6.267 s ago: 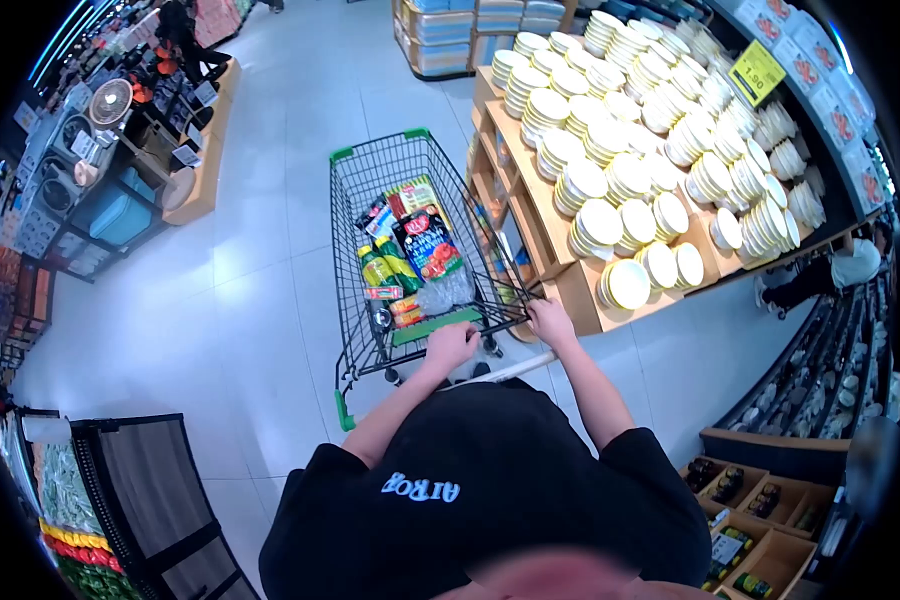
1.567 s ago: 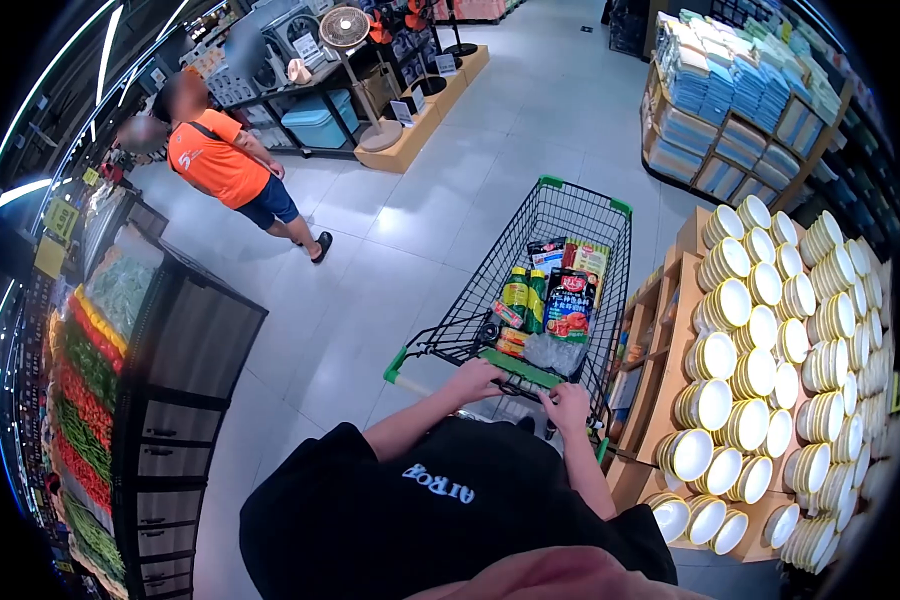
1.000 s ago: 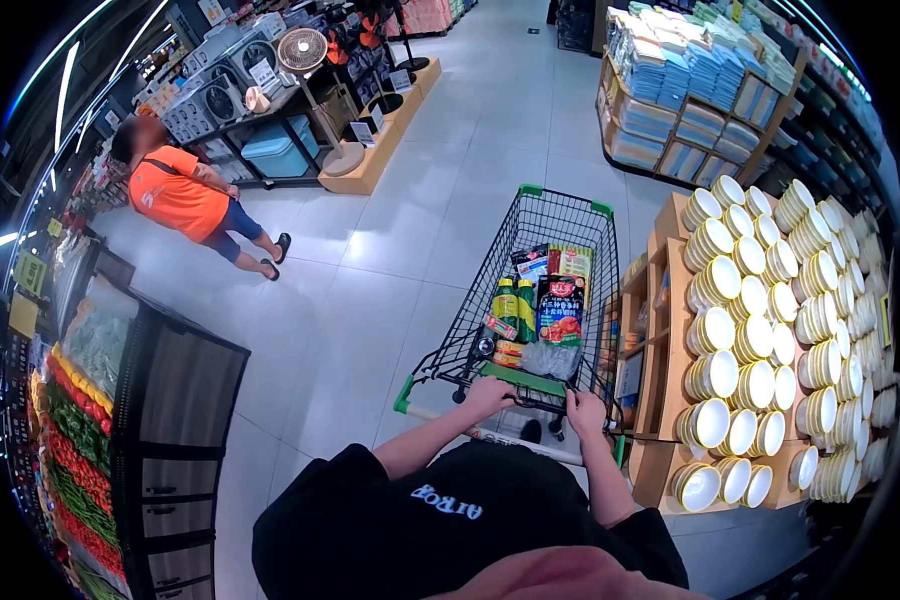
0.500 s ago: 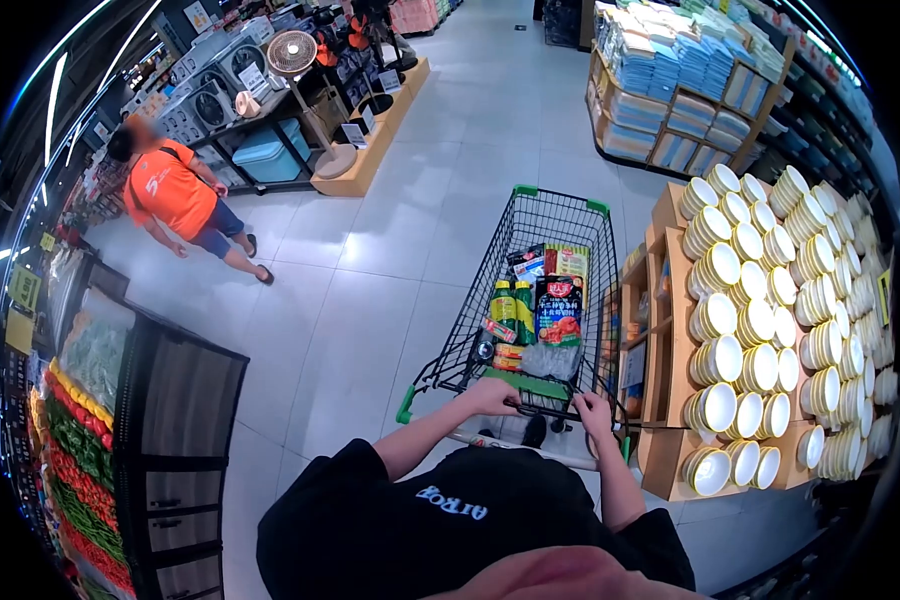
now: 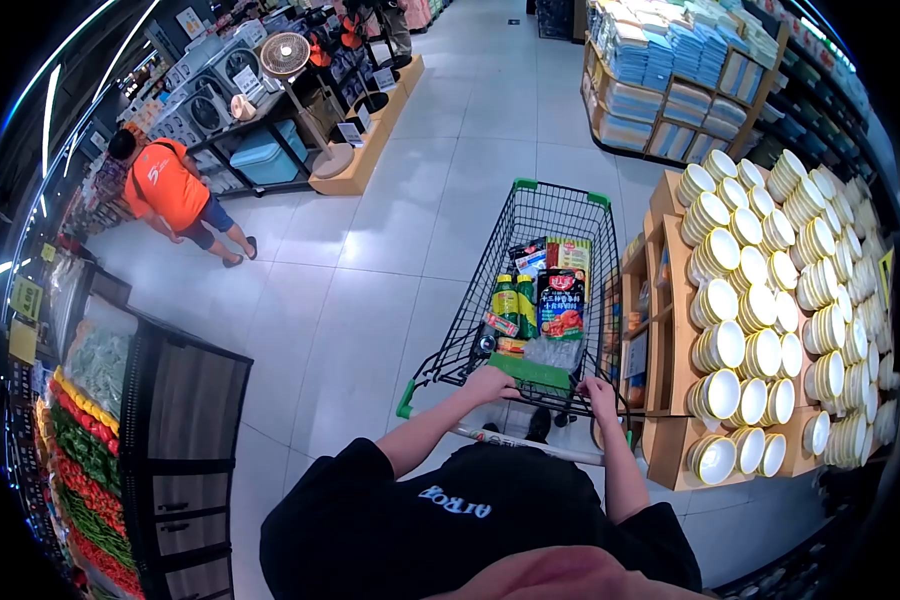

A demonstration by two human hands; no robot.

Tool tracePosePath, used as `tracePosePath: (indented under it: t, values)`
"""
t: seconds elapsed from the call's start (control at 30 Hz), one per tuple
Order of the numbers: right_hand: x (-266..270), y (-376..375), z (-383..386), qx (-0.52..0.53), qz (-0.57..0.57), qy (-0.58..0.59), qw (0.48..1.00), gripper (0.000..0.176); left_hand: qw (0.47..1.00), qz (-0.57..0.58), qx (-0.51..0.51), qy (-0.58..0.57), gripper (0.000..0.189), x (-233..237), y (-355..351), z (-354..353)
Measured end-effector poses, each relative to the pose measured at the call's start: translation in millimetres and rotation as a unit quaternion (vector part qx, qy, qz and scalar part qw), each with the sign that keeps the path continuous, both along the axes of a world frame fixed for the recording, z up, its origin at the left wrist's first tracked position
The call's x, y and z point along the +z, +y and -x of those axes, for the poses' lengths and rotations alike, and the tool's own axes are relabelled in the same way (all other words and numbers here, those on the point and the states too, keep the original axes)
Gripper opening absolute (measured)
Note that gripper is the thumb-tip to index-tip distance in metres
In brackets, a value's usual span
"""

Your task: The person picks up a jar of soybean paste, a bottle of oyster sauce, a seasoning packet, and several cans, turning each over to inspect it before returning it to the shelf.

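My left hand (image 5: 492,384) is closed on the black upper bar at the near end of a shopping cart (image 5: 470,330). Around the same end, further right, my right hand (image 5: 598,397) is closed too. The wire cart has green corners and a green panel (image 5: 542,376) between my hands. Inside lie two green bottles with yellow caps (image 5: 516,298), a black and red food packet (image 5: 561,303), a yellowish packet (image 5: 570,255) and a clear plastic package (image 5: 556,352). Some smaller goods by my left hand are hard to make out.
Stacked white bowls (image 5: 732,345) fill a wooden display right beside the cart. Folded towels (image 5: 650,60) stand beyond it. At left are a vegetable stand (image 5: 85,430), a person in an orange shirt (image 5: 175,188) and a pedestal fan (image 5: 286,55) on a low platform.
The person in orange has turned further away and drawn their legs closer together. The cart and my hands sit slightly higher in view, with both hands still gripping.
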State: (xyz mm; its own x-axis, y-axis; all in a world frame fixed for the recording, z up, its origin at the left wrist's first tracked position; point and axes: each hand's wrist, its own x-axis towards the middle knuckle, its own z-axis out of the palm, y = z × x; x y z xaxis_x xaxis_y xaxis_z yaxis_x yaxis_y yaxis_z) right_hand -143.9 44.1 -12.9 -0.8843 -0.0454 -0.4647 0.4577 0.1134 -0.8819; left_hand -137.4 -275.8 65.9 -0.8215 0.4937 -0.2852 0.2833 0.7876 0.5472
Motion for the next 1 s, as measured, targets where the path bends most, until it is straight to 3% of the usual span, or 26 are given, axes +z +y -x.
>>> tracePosePath:
  t: [0.1,0.2,0.3,0.43,0.67,0.77,1.0]
  values:
    - [16.3,3.6,0.1,-0.034,0.046,-0.015,0.998,0.037,0.999,-0.002,-0.010,-0.034,0.038,3.8,2.3,4.7]
    - [13.6,6.7,-3.1,-0.022,0.013,0.037,0.999,0.036,0.999,-0.013,0.001,-0.035,0.035,11.9,1.4,-0.6]
    - [4.9,7.3,-6.8,0.039,-0.110,0.066,0.991,0.037,1.000,-0.005,0.015,-0.025,0.033,9.5,4.2,-5.4]
    - [47.9,-6.6,-13.1,0.109,-0.272,0.056,0.954,0.044,0.999,0.010,-0.008,-0.029,0.033,9.0,4.6,-3.0]
    - [34.2,-1.3,-17.5,0.055,-0.198,0.068,0.976,0.043,0.998,0.037,-0.033,-0.041,0.033,2.5,7.0,1.2]
    - [45.3,-2.5,-20.6,0.088,-0.259,0.076,0.959,0.042,0.996,0.016,-0.040,-0.073,0.034,9.0,7.9,1.0]
    - [68.0,-9.2,-22.0,0.105,-0.253,0.040,0.961,0.037,0.994,0.011,-0.083,-0.070,0.037,7.8,6.8,6.3]
